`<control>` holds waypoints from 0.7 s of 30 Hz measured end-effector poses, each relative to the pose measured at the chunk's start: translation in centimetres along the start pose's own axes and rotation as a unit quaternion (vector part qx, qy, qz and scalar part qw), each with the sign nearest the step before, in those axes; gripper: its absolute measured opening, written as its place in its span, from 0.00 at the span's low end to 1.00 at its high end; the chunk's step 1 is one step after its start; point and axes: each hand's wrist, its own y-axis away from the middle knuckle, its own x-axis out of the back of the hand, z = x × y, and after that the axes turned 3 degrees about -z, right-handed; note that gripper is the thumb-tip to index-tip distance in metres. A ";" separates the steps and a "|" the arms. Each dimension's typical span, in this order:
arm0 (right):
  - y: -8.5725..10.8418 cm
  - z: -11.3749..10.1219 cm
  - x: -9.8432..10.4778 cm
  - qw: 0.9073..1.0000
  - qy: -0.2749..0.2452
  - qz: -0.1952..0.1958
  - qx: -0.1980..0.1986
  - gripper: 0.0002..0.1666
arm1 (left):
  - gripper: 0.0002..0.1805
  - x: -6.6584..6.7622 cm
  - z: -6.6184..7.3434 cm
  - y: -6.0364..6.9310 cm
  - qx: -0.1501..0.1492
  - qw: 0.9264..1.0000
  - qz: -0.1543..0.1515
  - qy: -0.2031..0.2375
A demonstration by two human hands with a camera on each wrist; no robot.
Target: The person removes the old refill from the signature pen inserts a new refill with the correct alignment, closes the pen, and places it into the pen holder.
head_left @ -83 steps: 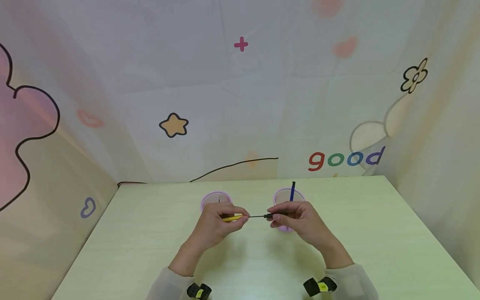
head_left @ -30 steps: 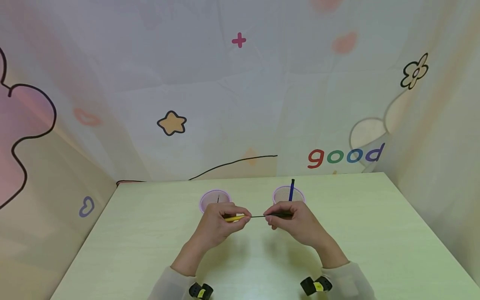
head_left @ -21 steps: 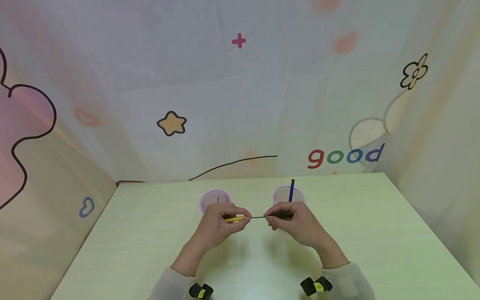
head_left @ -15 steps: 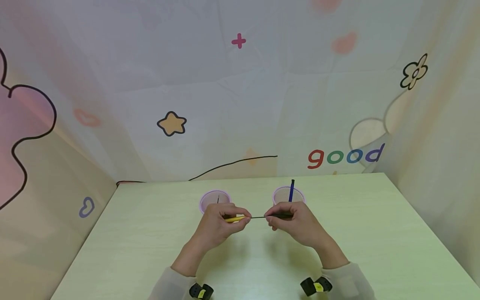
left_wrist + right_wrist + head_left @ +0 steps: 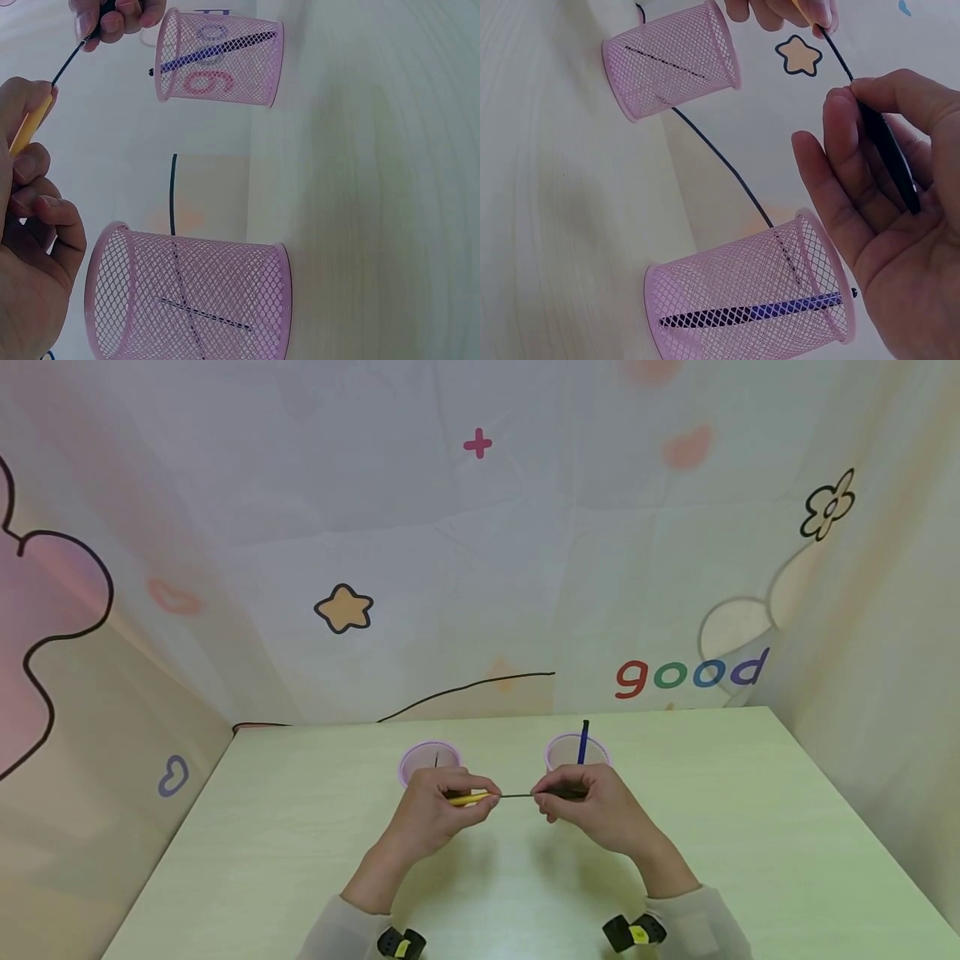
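Observation:
My left hand (image 5: 431, 814) pinches a yellow pen barrel (image 5: 31, 129) between thumb and forefinger. Opposite it, my right hand (image 5: 600, 806) holds a black pen barrel (image 5: 889, 154), its rear end lying toward the palm. A thin dark rod (image 5: 516, 795), like a pen refill, spans the short gap between the two sets of fingertips. Fingers hide where the rod meets each barrel. Both hands are above the table, in front of two pink mesh pen cups. Inside the left cup (image 5: 187, 262) lies another thin dark rod; a blue pen (image 5: 583, 743) leans in the right cup (image 5: 735, 270).
The pale wooden table (image 5: 300, 843) extends around both hands. Behind it hangs a printed cloth backdrop (image 5: 465, 568) with a star and the word "good". Black straps circle both wrists.
Over the last seconds my right fingers slid forward over the black barrel's front end, which showed earlier. In the last half second the hands moved very slightly apart.

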 end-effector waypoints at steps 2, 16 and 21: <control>0.0 0.1 0.0 1.000 0.001 -0.003 -0.001 0.06 | 0.04 0.0 0.0 0.0 0.001 1.000 -0.001 0.001; -0.1 0.3 0.1 1.000 0.004 -0.007 -0.002 0.08 | 0.04 -0.1 -0.4 0.0 -0.002 1.000 -0.004 0.000; -0.1 0.3 0.1 1.000 0.008 -0.008 -0.003 0.07 | 0.04 -0.1 -0.3 0.0 0.002 1.000 -0.007 -0.002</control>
